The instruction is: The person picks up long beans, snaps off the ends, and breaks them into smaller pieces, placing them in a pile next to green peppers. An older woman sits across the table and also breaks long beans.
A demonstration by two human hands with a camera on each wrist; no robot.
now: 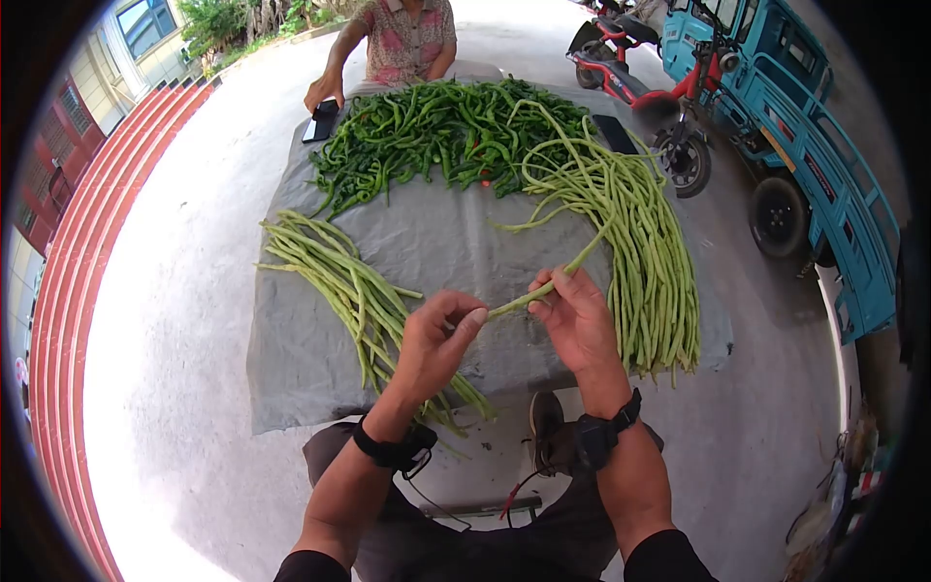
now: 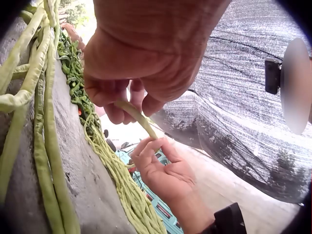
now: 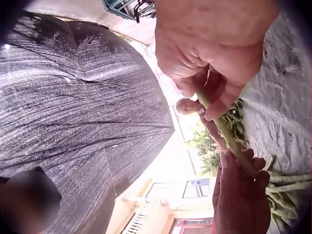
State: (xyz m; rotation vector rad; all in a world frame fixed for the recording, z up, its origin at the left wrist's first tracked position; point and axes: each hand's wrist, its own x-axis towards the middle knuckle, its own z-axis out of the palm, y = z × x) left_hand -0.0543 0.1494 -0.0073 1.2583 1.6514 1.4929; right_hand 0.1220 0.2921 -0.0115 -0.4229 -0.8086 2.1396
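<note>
One long green bean (image 1: 524,300) is stretched between the two hands above the near part of the grey-covered table. The left hand (image 1: 433,339) pinches its lower end with thumb and fingers; the right hand (image 1: 580,325) pinches it further along, and the rest of it runs up toward the right pile. In the left wrist view, the bean (image 2: 141,119) spans the short gap between the left hand (image 2: 141,58) and the right hand (image 2: 168,175). The right wrist view shows the bean (image 3: 224,130) between the right hand (image 3: 214,53) and the left hand (image 3: 241,195).
A large bean pile (image 1: 650,262) lies at the right, a smaller bunch (image 1: 339,281) at the left. Green peppers (image 1: 427,136) cover the far side. Across the table a person (image 1: 402,44) touches a phone (image 1: 321,121); another dark phone (image 1: 614,135) lies far right.
</note>
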